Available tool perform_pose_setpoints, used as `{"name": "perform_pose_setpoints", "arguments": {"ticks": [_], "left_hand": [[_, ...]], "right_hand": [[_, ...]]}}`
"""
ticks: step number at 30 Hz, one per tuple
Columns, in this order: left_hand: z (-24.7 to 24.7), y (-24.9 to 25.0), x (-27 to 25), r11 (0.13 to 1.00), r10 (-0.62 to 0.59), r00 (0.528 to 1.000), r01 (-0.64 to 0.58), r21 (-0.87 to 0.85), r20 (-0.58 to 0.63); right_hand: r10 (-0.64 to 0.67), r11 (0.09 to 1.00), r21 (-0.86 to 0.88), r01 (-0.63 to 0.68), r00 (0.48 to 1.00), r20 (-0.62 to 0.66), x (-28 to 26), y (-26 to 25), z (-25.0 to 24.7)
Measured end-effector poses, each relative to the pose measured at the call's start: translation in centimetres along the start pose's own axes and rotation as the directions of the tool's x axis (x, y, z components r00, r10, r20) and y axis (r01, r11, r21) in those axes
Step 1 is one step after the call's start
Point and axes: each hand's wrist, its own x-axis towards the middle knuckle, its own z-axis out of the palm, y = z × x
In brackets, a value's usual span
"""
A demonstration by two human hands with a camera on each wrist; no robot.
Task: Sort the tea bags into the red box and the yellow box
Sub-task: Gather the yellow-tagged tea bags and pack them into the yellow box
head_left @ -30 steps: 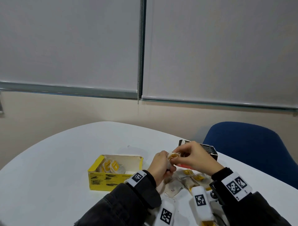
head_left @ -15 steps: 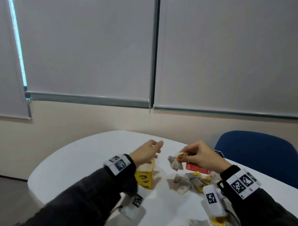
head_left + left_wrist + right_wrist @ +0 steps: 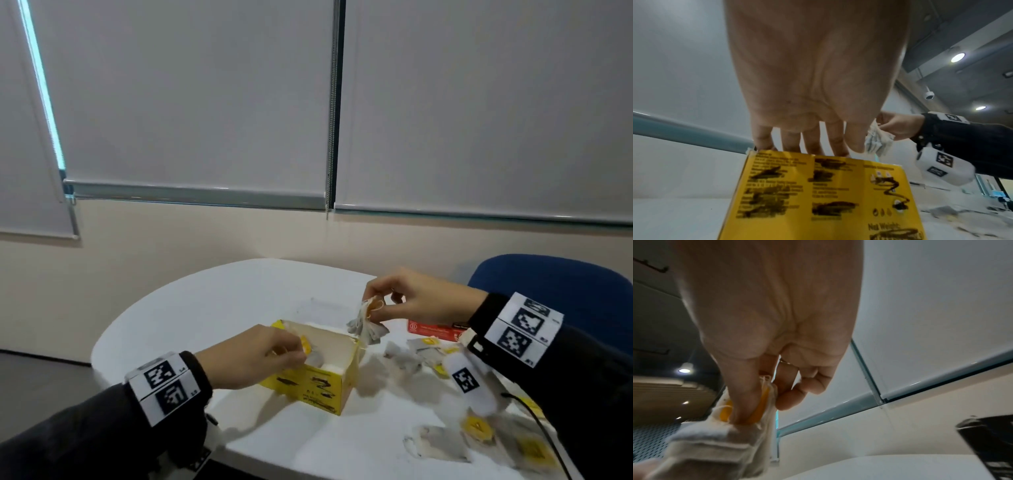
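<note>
White round table (image 3: 219, 308), blue chair (image 3: 555, 284) far right. Grey roller blinds (image 3: 191, 96) down, beige wall (image 3: 164, 240) below. Ceiling spotlights (image 3: 957, 57) on; probably a dome camera (image 3: 929, 96).

Head view: from above, facing forward and down over the bench (image 3: 212, 308), blinds beyond. Left wrist view: under the left hand (image 3: 818, 73), very close, facing the yellow box (image 3: 818, 194); shares that box (image 3: 315, 383) and the right hand (image 3: 898, 126) with the head view. Right wrist view: beneath the right hand (image 3: 766, 313), close on pinched tea bags (image 3: 721, 443), angled upward.
</note>
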Motion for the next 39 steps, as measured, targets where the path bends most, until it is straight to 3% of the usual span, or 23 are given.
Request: {"name": "perform_pose_setpoints", "arguments": {"ticks": [3,6,8,9,11,13,16,20,34,39], "left_hand": [[0.0,0.8,-0.5,0.999,0.053,0.999,-0.053,-0.009,-0.014],[-0.7,1.1,0.3,0.997,0.076,0.981,-0.072,0.026,-0.177],[-1.3,0.8,1.2,0.995,0.088,0.974,-0.078,0.054,-0.211],[-1.6,0.7,1.7,0.997,0.068,0.986,-0.062,0.045,-0.154],[-2.0,0.5,2.2,0.999,-0.032,0.995,0.035,-0.032,0.091],[-2.2,0.5,2.5,0.983,-0.077,0.945,0.126,-0.134,0.317],[-2.2,0.8,2.7,0.987,-0.081,0.929,0.125,-0.100,0.362],[-1.6,1.2,2.9,0.992,-0.119,0.944,0.124,0.004,0.308],[-0.9,1.1,2.8,0.956,-0.090,0.959,0.159,-0.247,0.270],[-0.7,0.7,2.8,0.951,-0.109,0.963,0.173,-0.255,0.247]], "right_hand": [[-0.064,0.991,-0.113,0.074,0.994,0.087,1.6,-2.0,0.8],[-0.052,0.969,-0.228,0.094,0.982,0.184,3.3,-3.2,2.2],[-0.024,0.952,-0.290,0.098,0.968,0.248,4.2,-3.7,3.1],[-0.014,0.944,-0.313,0.104,0.960,0.278,4.6,-4.0,3.6],[0.002,0.932,-0.344,0.117,0.945,0.326,5.1,-4.5,4.3],[0.017,0.927,-0.356,0.121,0.931,0.363,5.4,-4.7,4.8],[0.063,0.923,-0.371,0.098,0.915,0.398,5.5,-4.7,5.4],[0.089,0.883,-0.461,0.089,0.932,0.352,5.5,-4.2,6.4],[-0.026,0.880,-0.472,0.048,0.998,0.053,5.5,-2.8,8.9],[0.014,0.873,-0.486,0.022,0.997,0.070,5.1,-3.2,8.7]]}}
